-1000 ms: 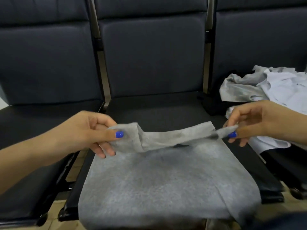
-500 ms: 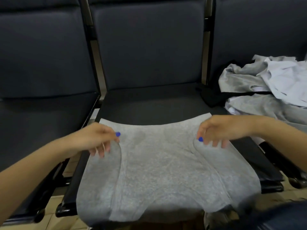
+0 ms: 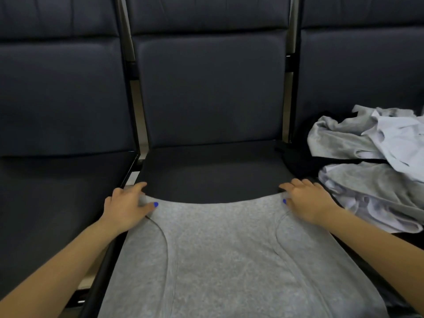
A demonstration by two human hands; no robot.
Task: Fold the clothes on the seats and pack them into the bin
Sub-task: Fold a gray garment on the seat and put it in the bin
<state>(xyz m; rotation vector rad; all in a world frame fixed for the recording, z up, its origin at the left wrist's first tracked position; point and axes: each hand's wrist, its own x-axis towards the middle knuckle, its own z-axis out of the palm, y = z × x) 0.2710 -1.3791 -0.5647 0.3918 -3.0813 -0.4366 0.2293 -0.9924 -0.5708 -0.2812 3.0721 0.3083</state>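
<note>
Fingers of left hand (image 3: 125,208) and right hand (image 3: 306,200) grip grey garment (image 3: 229,260) | middle seat (image 3: 206,175)

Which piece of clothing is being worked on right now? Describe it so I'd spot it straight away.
Find the middle seat of the row of dark seats. The grey garment lies spread flat over its front half, its far corners pinned by the left hand and right hand. Unlike the rumpled pile of clothes on the seat to the right, it lies smooth, with two curved seams.
</note>
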